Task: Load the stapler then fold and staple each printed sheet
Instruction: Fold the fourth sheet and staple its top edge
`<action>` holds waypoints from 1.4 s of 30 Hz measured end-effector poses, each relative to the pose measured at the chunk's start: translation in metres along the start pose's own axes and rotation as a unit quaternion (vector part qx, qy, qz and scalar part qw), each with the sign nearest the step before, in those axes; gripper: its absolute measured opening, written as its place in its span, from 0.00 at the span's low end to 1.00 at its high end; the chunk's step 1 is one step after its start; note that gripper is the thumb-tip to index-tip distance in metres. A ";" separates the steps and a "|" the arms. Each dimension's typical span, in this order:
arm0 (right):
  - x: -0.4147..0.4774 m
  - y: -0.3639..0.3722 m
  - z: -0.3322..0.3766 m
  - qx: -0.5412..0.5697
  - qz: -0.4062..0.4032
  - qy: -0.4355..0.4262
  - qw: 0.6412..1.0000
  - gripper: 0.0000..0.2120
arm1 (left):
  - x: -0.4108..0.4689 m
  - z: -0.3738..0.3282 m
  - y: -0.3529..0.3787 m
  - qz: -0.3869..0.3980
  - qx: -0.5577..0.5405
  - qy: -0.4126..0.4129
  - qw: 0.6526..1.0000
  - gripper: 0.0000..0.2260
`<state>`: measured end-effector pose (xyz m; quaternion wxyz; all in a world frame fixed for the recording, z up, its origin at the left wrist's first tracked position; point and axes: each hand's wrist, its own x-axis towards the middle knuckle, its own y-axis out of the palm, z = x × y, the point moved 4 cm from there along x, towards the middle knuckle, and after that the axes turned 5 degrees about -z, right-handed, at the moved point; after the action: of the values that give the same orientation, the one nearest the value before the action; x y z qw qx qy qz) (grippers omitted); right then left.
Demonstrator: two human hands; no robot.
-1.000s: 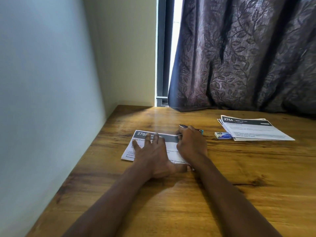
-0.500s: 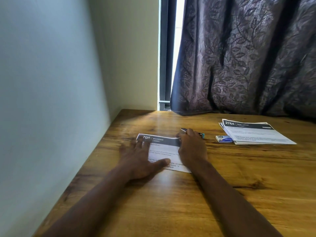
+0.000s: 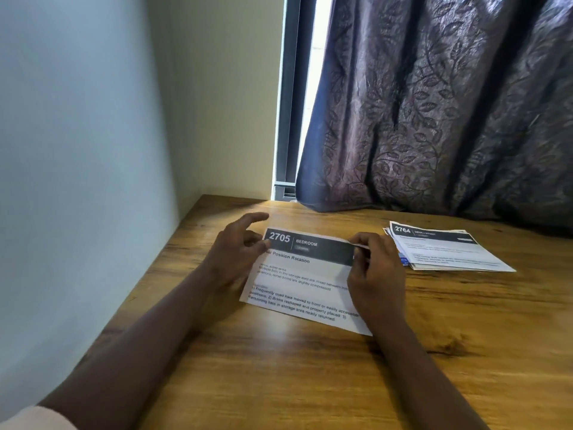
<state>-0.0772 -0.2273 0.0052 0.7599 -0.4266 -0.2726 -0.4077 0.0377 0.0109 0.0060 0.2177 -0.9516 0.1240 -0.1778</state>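
The sheet (image 3: 305, 274) lies on the table (image 3: 310, 383) just ahead of the person, slightly left of the middle. It is printed side up, with a dark band along its far edge that reads "2705 BEDROOM". Its near edge rests flat on the wood, while the far edge is raised a little between the two hands.

The left hand (image 3: 235, 252) is at the far left corner. The thumb lies on the end of the dark band and the curled fingers sit behind it, so the corner is pinched. The index finger sticks up and forward, clear of the paper. The right hand (image 3: 375, 274) holds the far right corner in a narrow pinch, fingertips curled over the edge and the thumb against the band. The palm covers the right side of the page.

To the right, near but apart from the sheet, a stack (image 3: 443, 249) of more printed pages lies flat and a little fanned, the top one headed "2764". A small blue box (image 3: 403, 260) peeks out between the right hand and the stack, mostly hidden.

A dark leaf-patterned curtain (image 3: 434, 103) hangs behind the table, its hem touching the far edge. Left of it are a window frame (image 3: 290, 119) and a strip of daylight, then a pale wall (image 3: 77, 150) along the left side. A light sleeve (image 3: 31, 417) shows at the bottom left corner
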 end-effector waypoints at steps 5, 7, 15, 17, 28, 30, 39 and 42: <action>-0.003 0.007 0.016 -0.128 0.022 -0.076 0.989 0.20 | 0.002 -0.003 0.020 -0.006 0.019 0.068 0.997 0.19; -0.008 0.013 0.022 -0.086 0.057 -0.096 0.990 0.20 | -0.001 -0.007 0.024 -0.009 0.017 0.087 0.996 0.19; -0.014 0.005 -0.004 -0.044 0.172 -0.088 0.980 0.15 | -0.021 -0.031 0.048 0.002 -0.044 0.109 0.993 0.16; -0.015 0.002 -0.007 -0.060 0.191 -0.092 0.975 0.15 | -0.022 -0.036 0.056 0.006 -0.049 0.120 0.992 0.15; -0.015 -0.003 -0.002 -0.020 0.237 -0.094 0.967 0.09 | 0.006 -0.040 0.060 -0.008 0.105 0.222 0.969 0.14; -0.015 -0.003 -0.003 -0.019 0.233 -0.094 0.968 0.09 | 0.023 -0.042 0.071 0.002 0.117 0.224 0.968 0.17; -0.013 0.003 -0.004 -0.035 0.232 -0.100 0.967 0.13 | 0.080 -0.064 0.119 0.173 0.286 0.208 0.919 0.21; -0.012 0.003 -0.002 -0.039 0.236 -0.109 0.965 0.14 | 0.079 -0.061 0.122 0.182 0.290 0.208 0.916 0.16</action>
<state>-0.0803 -0.2236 -0.0061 0.7833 -0.5498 -0.2294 -0.1776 0.0657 -0.1429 0.0237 0.4816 -0.7493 0.2810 -0.3572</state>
